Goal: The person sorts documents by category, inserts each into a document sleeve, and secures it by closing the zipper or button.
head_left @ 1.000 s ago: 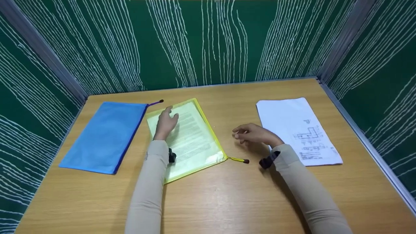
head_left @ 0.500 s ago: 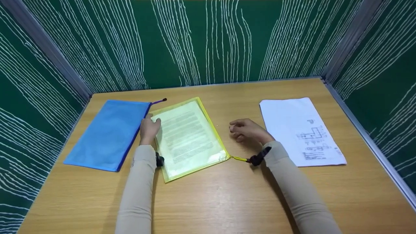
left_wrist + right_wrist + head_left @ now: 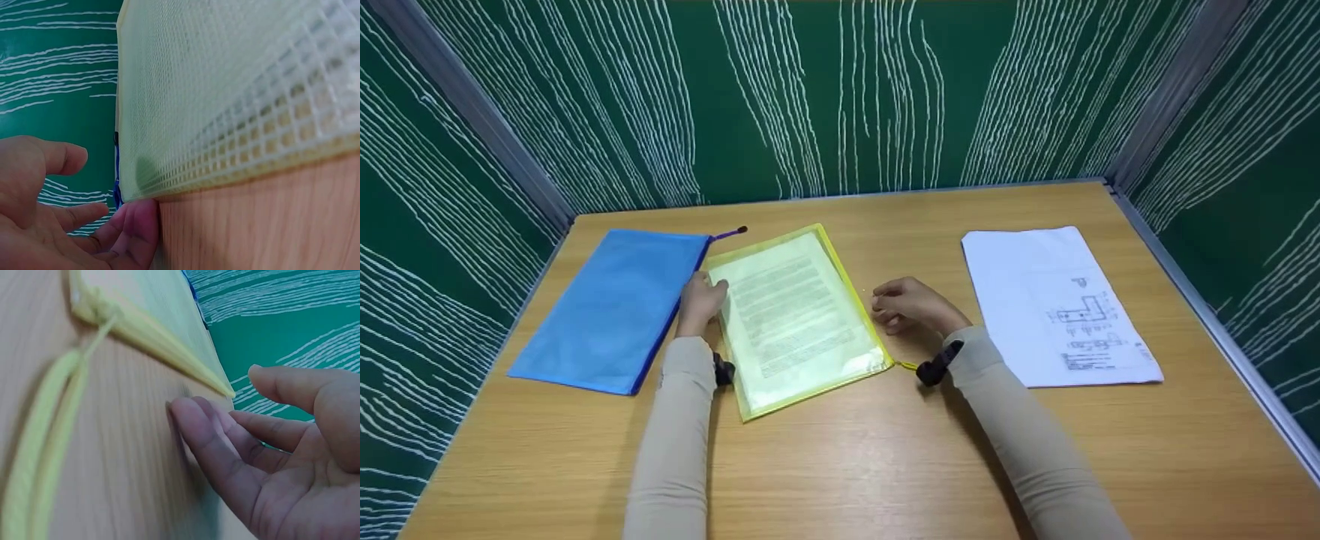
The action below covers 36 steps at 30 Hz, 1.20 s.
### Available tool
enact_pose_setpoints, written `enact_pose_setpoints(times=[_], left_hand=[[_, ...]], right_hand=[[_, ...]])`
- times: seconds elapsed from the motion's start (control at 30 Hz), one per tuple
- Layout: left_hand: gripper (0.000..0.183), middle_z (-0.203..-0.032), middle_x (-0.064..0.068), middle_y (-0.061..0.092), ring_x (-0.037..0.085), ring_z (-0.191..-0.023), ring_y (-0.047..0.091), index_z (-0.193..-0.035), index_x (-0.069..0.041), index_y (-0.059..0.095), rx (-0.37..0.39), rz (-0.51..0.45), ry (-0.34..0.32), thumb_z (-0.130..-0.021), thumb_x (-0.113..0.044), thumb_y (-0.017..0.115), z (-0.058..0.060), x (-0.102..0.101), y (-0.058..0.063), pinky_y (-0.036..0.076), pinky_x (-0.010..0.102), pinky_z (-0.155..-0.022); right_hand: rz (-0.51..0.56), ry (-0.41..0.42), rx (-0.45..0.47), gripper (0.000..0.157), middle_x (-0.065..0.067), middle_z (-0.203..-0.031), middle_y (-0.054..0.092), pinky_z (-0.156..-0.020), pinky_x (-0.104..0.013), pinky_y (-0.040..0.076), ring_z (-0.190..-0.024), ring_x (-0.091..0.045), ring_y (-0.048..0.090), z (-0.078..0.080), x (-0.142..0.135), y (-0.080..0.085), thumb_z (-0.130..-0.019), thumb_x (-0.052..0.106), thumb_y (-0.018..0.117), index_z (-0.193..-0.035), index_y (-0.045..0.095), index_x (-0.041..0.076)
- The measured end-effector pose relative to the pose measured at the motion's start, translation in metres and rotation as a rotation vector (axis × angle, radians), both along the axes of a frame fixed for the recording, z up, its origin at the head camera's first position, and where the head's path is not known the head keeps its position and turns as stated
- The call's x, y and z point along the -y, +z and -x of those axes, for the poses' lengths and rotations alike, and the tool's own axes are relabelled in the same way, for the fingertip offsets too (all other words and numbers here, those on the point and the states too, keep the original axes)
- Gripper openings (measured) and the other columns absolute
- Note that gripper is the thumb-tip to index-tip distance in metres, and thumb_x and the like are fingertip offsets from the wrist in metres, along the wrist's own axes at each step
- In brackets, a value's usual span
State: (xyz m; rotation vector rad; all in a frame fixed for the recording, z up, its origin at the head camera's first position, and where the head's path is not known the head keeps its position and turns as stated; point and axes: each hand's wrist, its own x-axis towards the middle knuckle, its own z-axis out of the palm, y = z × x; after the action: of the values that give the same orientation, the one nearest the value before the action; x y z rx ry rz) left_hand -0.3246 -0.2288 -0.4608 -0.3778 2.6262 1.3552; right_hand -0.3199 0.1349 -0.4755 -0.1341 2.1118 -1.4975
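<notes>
A yellow mesh zip pouch [image 3: 791,322] lies slanted on the table, a printed sheet showing inside it. At its left edge is my left hand [image 3: 702,304]; the left wrist view shows the fingertips [image 3: 140,219] touching the edge, while the thumb [image 3: 66,157] stands apart from them. My right hand [image 3: 919,304] hovers just off the right edge, fingers loosely bent and holding nothing. In the right wrist view its thumb [image 3: 275,385] is spread away from the fingers. The yellow zip-pull cord [image 3: 42,450] hangs off the pouch's near right corner, its end hidden in the head view.
A blue zip pouch [image 3: 611,311] with a purple pull cord [image 3: 727,233] lies to the left, close to my left hand. White paper [image 3: 1027,277] printed with a drawing lies at the right. Green panels [image 3: 877,97] with white lines enclose the table [image 3: 825,480] at the back and sides.
My left hand has come back from over the yellow pouch to its left edge. My right hand has moved left toward the pouch's right edge, away from the white paper.
</notes>
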Motion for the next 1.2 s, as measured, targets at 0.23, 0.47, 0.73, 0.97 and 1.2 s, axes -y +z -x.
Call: enact_pose_setpoints(times=[0.23,0.47,0.73,0.97,1.2], left_hand=[[0.067,-0.157,0.025,0.018,0.037,-0.135,0.036,-0.153,0.001,0.011,0.052,-0.007,-0.005,-0.101,-0.03,0.039,0.0,0.001,0.002,0.041,0.046,-0.099],[0.027,-0.069,0.006,0.038,0.017,-0.055,0.04,-0.08,-0.007,0.045,0.056,-0.05,0.03,-0.099,-0.026,0.043,0.002,-0.002,-0.005,0.045,0.034,-0.062],[0.038,-0.056,-0.004,0.014,0.011,-0.045,0.019,-0.064,-0.016,0.021,0.021,-0.076,0.002,-0.095,-0.012,0.044,-0.001,-0.007,-0.009,0.031,0.028,-0.046],[0.017,-0.073,0.006,0.037,0.015,-0.058,0.031,-0.083,-0.008,0.039,-0.014,-0.029,-0.038,-0.099,-0.012,0.046,-0.004,-0.015,-0.013,0.032,0.03,-0.056],[0.032,-0.127,0.023,0.051,0.023,-0.081,0.047,-0.125,0.003,0.049,-0.019,-0.001,-0.051,-0.099,-0.014,0.048,-0.004,-0.026,-0.014,0.041,0.033,-0.067]], right_hand=[[0.025,0.042,-0.035,0.035,-0.01,-0.092,0.057,-0.064,-0.026,0.054,-0.072,-0.014,0.055,-0.005,0.011,0.003,-0.097,0.018,0.056,-0.124,0.053,-0.005],[0.081,0.04,-0.052,0.02,-0.004,-0.073,0.041,-0.055,-0.027,0.042,-0.063,-0.017,0.041,-0.009,0.015,0.002,-0.094,0.008,0.058,-0.084,0.041,0.004],[0.028,-0.027,-0.007,0.057,-0.018,-0.124,0.053,-0.066,-0.027,0.057,-0.081,-0.014,0.057,-0.008,0.015,-0.004,-0.092,0.008,0.063,-0.142,0.038,-0.006],[0.07,-0.049,0.031,0.069,-0.022,-0.136,0.047,-0.067,-0.033,0.06,-0.091,-0.017,0.063,-0.01,0.014,-0.003,-0.091,0.009,0.064,-0.149,0.028,-0.003],[0.067,-0.005,0.011,0.063,-0.02,-0.123,0.053,-0.06,-0.034,0.059,-0.065,-0.015,0.061,-0.014,0.009,-0.002,-0.09,0.005,0.062,-0.148,0.035,0.004]])
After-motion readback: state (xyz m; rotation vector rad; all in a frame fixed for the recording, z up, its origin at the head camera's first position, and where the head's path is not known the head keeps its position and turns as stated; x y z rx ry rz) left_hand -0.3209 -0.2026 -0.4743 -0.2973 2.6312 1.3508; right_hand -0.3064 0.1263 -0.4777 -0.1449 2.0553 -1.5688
